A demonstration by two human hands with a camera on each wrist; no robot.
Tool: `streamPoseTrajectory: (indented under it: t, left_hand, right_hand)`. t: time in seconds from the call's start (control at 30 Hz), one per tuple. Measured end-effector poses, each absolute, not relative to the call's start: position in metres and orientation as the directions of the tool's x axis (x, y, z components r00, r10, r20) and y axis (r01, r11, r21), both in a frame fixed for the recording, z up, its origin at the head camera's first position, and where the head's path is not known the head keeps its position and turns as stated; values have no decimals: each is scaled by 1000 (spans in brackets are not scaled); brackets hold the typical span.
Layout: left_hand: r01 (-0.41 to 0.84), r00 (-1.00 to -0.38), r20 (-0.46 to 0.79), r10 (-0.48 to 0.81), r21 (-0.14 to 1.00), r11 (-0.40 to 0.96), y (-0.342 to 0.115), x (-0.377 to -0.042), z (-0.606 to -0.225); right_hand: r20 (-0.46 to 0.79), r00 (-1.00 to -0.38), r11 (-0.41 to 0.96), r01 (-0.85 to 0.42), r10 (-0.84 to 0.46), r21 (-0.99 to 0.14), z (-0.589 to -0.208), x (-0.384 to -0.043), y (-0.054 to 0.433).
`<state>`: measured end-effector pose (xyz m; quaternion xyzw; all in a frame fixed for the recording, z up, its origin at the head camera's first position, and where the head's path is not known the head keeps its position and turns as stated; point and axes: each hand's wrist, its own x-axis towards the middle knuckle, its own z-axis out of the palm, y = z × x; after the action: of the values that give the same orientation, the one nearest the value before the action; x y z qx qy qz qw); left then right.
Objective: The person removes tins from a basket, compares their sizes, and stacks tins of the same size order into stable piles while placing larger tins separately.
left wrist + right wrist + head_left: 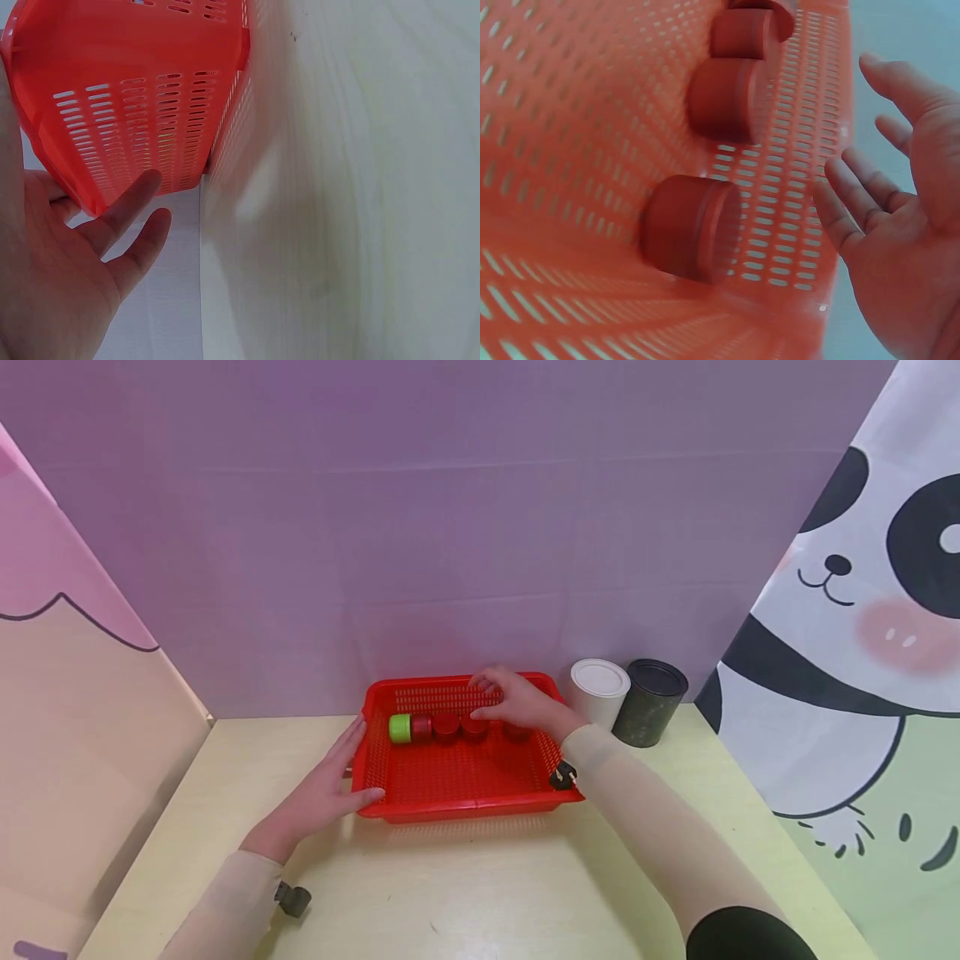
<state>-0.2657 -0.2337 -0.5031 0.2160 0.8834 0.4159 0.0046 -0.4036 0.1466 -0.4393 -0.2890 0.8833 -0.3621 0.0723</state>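
A red plastic basket (450, 783) with slotted walls sits on the table. My left hand (318, 795) is at its left end, thumb over the front left corner and fingers fairly straight along the outer side. Above the basket's back half hovers my right hand (519, 700), fingers loosely bent with nothing between them. Along the inside of the back wall stand short round red containers (679, 229), several in a row. A small green one (400, 728) is at the row's left end. My right hand and forearm partly cover the row in the head view.
Right of the basket, a white can (600, 693) and a dark can (651, 703) stand side by side, close to the right forearm. A purple cloth backdrop (465, 552) rises behind the table (465, 885). A panda-printed panel (862, 635) borders the right side.
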Motion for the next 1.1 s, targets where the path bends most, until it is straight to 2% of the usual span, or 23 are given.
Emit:
streamPoseTrajectory:
  t: [0.2, 0.57, 1.1]
  left_hand:
    - [377, -906, 168, 388, 735, 563, -232, -265, -501]
    - [363, -912, 152, 382, 733, 575, -229, -265, -495]
    - [350, -916, 142, 375, 740, 574, -230, -265, -497]
  right_hand:
    - [5, -835, 640, -426, -551, -640, -446, -402, 147]
    - [-86, -815, 722, -452, -573, -523, -459, -407, 145]
    - [-130, -825, 743, -412, -550, -528, -461, -402, 139]
